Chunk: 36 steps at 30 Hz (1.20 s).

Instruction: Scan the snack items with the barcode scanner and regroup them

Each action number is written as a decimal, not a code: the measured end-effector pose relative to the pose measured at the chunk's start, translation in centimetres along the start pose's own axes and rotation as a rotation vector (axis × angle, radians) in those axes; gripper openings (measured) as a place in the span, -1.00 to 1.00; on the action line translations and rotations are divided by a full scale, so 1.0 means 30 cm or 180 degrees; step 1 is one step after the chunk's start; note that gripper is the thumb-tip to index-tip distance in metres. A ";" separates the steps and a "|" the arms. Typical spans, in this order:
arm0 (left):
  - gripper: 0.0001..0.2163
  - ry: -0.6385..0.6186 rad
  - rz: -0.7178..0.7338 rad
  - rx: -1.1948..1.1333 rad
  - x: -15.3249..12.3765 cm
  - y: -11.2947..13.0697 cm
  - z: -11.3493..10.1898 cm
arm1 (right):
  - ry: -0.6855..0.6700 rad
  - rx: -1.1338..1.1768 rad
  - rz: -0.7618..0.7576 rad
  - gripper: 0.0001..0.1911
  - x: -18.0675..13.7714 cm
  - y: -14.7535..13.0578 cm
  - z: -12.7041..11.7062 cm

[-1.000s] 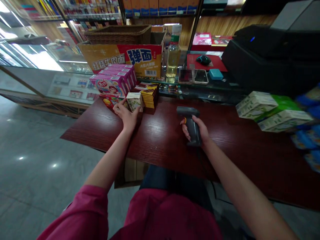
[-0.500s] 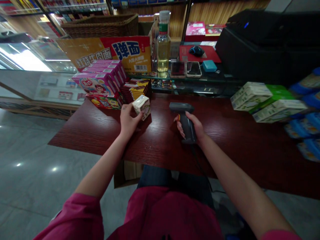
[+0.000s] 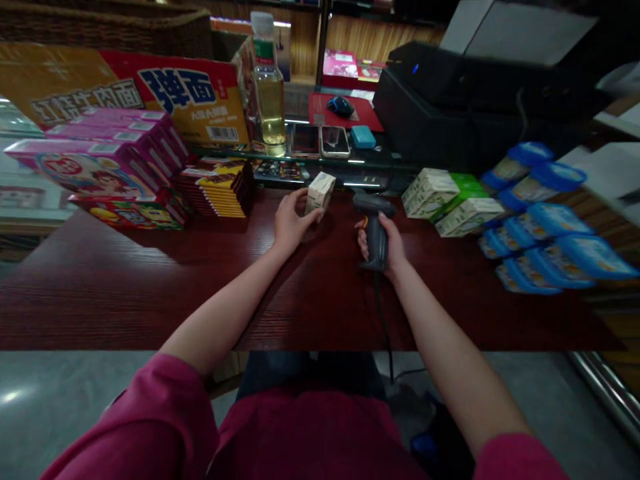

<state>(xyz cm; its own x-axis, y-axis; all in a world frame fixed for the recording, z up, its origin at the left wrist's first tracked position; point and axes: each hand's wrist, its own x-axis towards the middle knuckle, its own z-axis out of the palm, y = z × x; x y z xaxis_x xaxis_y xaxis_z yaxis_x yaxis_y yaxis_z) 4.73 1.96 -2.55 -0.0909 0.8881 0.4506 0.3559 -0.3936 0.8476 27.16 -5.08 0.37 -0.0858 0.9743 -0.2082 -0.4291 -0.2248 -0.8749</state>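
Between the thumb and fingers of my left hand [image 3: 293, 223] is a small whitish carton [image 3: 321, 191] with greenish print, held just above the middle of the counter. My right hand [image 3: 393, 243] is wrapped round the handle of a dark grey barcode scanner [image 3: 376, 230], its head pointing up and to the left, towards the carton. A black cord hangs from the handle's base over the counter's front edge. Right of the scanner stand similar whitish cartons [image 3: 431, 193] with a bright green pack [image 3: 454, 183] among them.
On the dark wooden counter [image 3: 210, 287], purple boxes [image 3: 110, 157] and stacked yellow-brown packs [image 3: 220, 190] stand left; blue-lidded tubs [image 3: 560, 223] are piled right. Behind are a noodle carton [image 3: 195, 100], a bottle [image 3: 271, 100], two phones [image 3: 335, 141], a mouse [image 3: 340, 105] and a black machine [image 3: 425, 107].
My view has turned right. My left hand has carried the carton rightward, away from the yellow-brown packs and nearer the scanner. My right hand keeps its grip on the scanner.
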 end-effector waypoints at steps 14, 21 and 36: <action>-0.51 -0.0676 -0.0582 -0.0734 0.139 -0.028 0.094 | -0.0280 -0.0166 0.0061 -0.50 0.000 0.003 -0.002; -0.55 -0.0322 -0.0909 -0.0522 0.166 -0.047 0.116 | -0.0189 -0.0219 -0.0013 -0.50 -0.008 0.021 0.023; -0.38 -0.1607 -0.0472 -0.1374 0.129 -0.012 0.016 | -0.0132 0.0237 -0.0274 -0.48 0.003 -0.032 -0.063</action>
<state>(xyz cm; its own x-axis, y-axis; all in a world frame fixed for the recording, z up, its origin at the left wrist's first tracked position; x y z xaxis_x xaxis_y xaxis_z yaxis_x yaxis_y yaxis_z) 4.70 5.65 -1.24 0.3724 0.9007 0.2236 -0.0393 -0.2255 0.9735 29.27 -4.81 0.37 -0.0821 0.9901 -0.1142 -0.5020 -0.1401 -0.8535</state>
